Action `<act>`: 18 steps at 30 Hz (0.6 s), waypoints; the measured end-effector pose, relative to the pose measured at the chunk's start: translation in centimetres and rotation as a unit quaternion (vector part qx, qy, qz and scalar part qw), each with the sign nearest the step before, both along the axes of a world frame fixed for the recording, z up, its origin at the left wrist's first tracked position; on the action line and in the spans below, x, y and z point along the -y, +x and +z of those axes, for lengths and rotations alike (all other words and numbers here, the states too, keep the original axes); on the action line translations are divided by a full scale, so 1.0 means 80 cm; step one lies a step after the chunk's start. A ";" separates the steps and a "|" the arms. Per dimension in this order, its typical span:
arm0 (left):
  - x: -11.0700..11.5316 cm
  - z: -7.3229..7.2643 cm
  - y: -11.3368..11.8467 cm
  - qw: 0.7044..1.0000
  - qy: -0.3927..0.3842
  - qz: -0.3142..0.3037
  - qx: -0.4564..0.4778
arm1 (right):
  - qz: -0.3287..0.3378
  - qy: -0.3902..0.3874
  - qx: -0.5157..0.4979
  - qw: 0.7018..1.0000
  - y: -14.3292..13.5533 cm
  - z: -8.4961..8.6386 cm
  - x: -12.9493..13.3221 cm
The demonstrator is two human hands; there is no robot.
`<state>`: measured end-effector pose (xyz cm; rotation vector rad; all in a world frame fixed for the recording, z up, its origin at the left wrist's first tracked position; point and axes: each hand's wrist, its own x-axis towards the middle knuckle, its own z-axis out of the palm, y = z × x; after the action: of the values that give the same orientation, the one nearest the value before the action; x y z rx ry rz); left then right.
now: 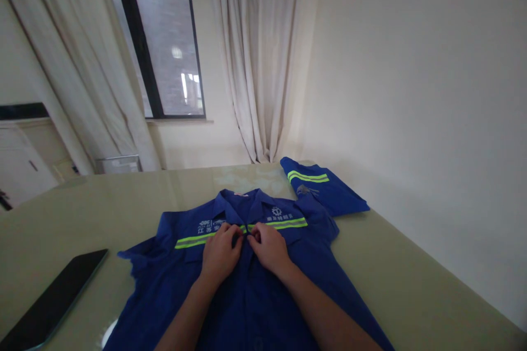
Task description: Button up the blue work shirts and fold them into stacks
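Note:
A blue short-sleeved shirt (272,296) lies spread out on the table, its collar toward the far side. Yellow-green reflective bands and pale printing cross its chest. My left hand (222,250) pinches the front edge of the shirt at the band, just below the collar. Close beside it, with a small gap between, my right hand (268,245) has its thumb and fingers together on the other front edge. The fingertips partly hide the cloth between them.
A folded blue garment (329,189) with a reflective band lies at the table's far right, touching the shirt's shoulder. A dark flat panel (55,299) rests at the left on the greenish table (415,279). Wall (424,93) borders the right side; curtains (261,60) hang behind.

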<state>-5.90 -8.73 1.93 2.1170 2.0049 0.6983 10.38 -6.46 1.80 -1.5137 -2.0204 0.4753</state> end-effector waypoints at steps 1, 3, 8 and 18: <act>0.001 0.001 0.002 1.000 0.002 0.007 0.002 | -0.002 -0.009 -0.035 0.999 0.001 0.000 -0.002; 0.002 0.002 0.004 1.000 0.010 0.017 0.006 | 0.004 -0.009 -0.129 0.992 0.001 -0.001 -0.005; 0.005 -0.004 0.007 0.996 0.088 -0.022 0.022 | 0.071 0.007 -0.290 0.954 -0.004 -0.006 -0.007; 0.001 -0.013 0.008 0.989 0.119 -0.036 0.076 | 0.072 0.031 -0.210 0.975 -0.007 -0.013 -0.003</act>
<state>-5.27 -8.78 0.91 2.1733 1.8357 1.0983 9.82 -6.24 0.77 -1.1196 -1.7952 0.7164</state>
